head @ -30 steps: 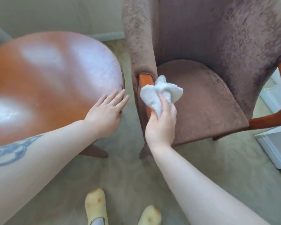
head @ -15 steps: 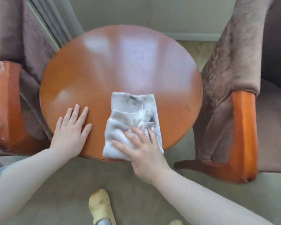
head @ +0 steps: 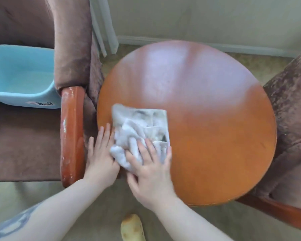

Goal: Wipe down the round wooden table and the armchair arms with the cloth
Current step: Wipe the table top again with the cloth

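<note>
The round wooden table (head: 207, 119) fills the middle of the head view, glossy and orange-brown. A crumpled white cloth (head: 142, 126) with dark smudges lies on its near left part. My right hand (head: 149, 171) presses flat on the cloth's near edge, fingers spread over it. My left hand (head: 99, 157) rests flat on the table's left rim, fingers apart, touching the cloth's left side. Left of the table stands a brown armchair with a shiny wooden arm (head: 71, 133). A second brown armchair (head: 292, 110) stands on the right, its wooden arm (head: 276, 211) low at the frame edge.
A light blue plastic tub (head: 21, 75) sits on the left armchair's seat. A curtain (head: 102, 26) hangs behind, by a pale wall with a skirting board. The floor is beige carpet. One yellow slipper (head: 132, 228) shows below the table.
The cloth went from the right armchair's arm to the table. Since half a second ago my right hand has pushed it left until it meets my left hand, and my view has swung left.
</note>
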